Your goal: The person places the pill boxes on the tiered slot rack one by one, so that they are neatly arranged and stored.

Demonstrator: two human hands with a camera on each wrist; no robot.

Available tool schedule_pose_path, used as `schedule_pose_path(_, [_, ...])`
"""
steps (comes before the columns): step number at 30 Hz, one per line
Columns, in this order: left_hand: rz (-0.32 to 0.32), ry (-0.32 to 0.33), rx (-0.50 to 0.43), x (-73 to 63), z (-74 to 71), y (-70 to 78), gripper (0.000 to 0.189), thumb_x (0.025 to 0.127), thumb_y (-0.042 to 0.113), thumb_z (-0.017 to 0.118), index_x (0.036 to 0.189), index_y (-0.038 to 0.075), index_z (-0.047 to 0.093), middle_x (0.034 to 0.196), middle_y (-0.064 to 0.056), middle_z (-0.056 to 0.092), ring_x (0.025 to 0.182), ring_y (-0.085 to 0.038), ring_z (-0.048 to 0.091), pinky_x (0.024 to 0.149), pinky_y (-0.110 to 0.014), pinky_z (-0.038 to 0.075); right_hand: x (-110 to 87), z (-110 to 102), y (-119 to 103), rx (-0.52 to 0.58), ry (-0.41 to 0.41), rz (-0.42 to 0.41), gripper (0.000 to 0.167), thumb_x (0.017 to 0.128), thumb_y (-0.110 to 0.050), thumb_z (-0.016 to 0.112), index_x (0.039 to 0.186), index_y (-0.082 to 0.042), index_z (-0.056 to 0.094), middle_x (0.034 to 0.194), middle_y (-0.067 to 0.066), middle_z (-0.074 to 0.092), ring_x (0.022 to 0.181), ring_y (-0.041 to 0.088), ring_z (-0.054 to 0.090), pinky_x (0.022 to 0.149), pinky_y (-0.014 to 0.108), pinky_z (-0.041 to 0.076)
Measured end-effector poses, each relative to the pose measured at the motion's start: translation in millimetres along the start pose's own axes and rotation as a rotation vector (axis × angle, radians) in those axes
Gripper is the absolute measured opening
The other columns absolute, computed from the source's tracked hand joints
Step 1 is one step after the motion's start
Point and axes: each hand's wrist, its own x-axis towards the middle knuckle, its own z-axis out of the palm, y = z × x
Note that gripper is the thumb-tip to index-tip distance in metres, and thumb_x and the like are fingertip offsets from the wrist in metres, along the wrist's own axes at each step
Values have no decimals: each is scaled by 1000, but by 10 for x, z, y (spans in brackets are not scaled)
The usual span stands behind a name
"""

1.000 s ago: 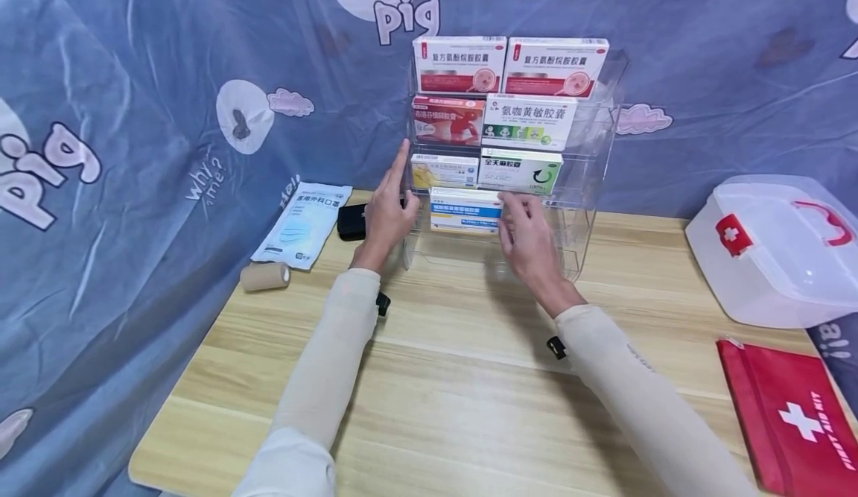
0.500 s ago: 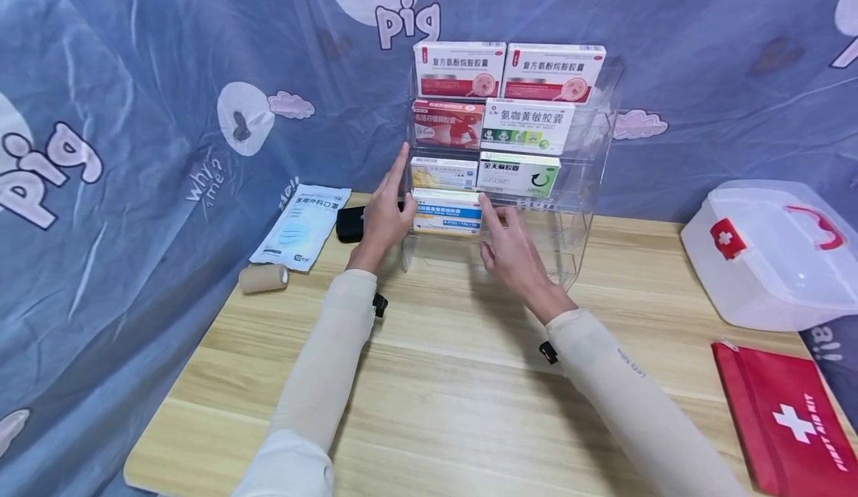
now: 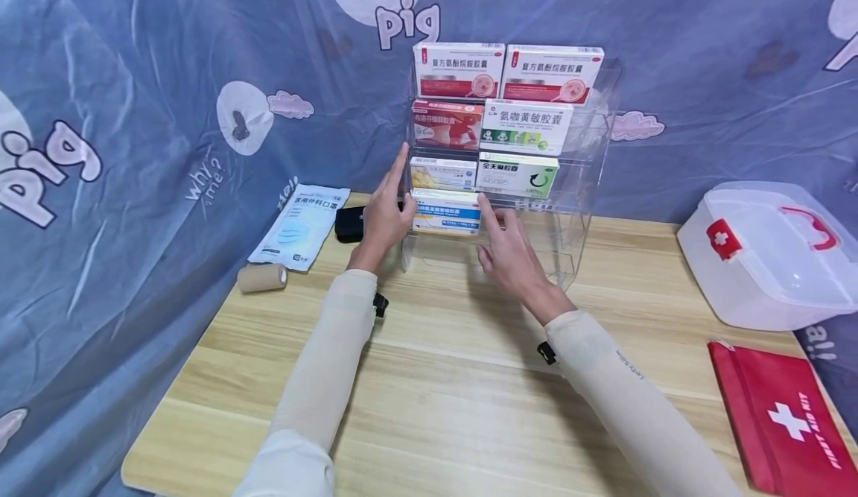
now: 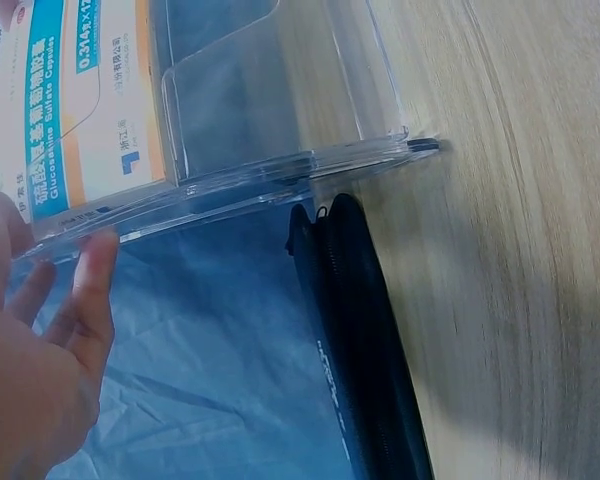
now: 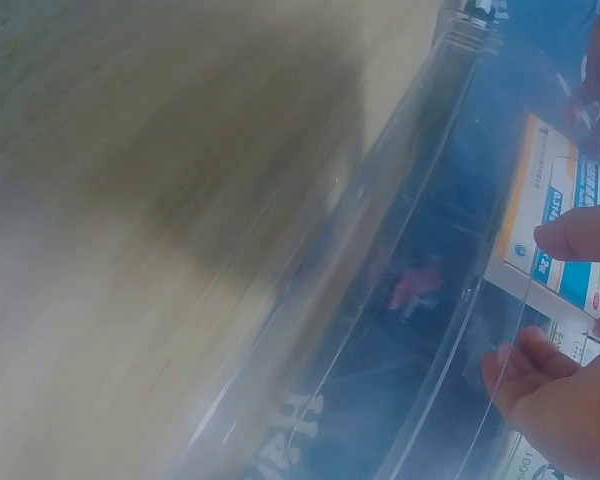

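Observation:
A clear acrylic tiered rack stands on the table with medicine boxes in its tiers. In its lowest tier, at the left end, sits a blue, white and orange medicine box. My left hand rests along the rack's left side, fingers extended upward and thumb by the box's left end. In the left wrist view its fingertips touch the clear side panel. My right hand reaches to the box's right end, index finger extended to its top right corner. The right wrist view shows a fingertip over the box's printed face.
Left of the rack lie a black zip case, a mask packet and a tan bandage roll. To the right are a white first-aid box and a red first-aid pouch. A blue printed cloth hangs behind.
The blue-and-white medicine box has slid left along the lowest tier to the rack's left end, my right hand moving with it. My left hand stays at the rack's side.

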Motion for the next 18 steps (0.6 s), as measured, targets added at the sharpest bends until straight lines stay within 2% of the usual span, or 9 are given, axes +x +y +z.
schedule_pose_path(6, [4, -5, 4, 26, 40, 24, 95, 99, 5, 57, 173, 44, 13, 175, -3, 38, 69, -26, 51, 55, -36, 42, 2, -38, 16, 0, -39, 55, 99, 97, -6, 70, 175, -26, 13, 154, 28, 43, 140, 47, 48, 110, 60, 51])
schedule_pose_path(10, [2, 0, -2, 28, 48, 38, 96, 98, 4, 57, 173, 45, 13, 175, -4, 39, 61, -27, 47, 52, -37, 41, 6, -46, 34, 0, -41, 58, 101, 97, -6, 71, 175, -27, 12, 154, 28, 43, 141, 48, 47, 114, 61, 48])
schedule_pose_path(13, [-1, 8, 1, 25, 42, 39, 96, 98, 4, 58, 173, 44, 13, 174, -4, 40, 68, -29, 53, 53, -38, 42, 9, -52, 28, 10, -49, 63, 103, 97, -7, 72, 175, -30, 10, 155, 28, 42, 142, 47, 47, 114, 61, 49])
schedule_pose_path(16, [5, 8, 7, 26, 41, 35, 96, 98, 4, 58, 173, 43, 13, 174, -4, 41, 84, -31, 60, 56, -38, 43, -7, -79, 15, 26, -53, 84, 105, 97, -7, 71, 175, -33, 6, 158, 27, 41, 141, 46, 49, 109, 60, 53])
schedule_pose_path(18, [7, 3, 11, 25, 38, 35, 95, 98, 4, 57, 173, 42, 13, 174, -4, 41, 88, -31, 61, 57, -39, 43, -30, -113, 11, 36, -48, 97, 105, 98, -7, 71, 175, -33, 4, 160, 27, 39, 139, 47, 50, 107, 60, 53])
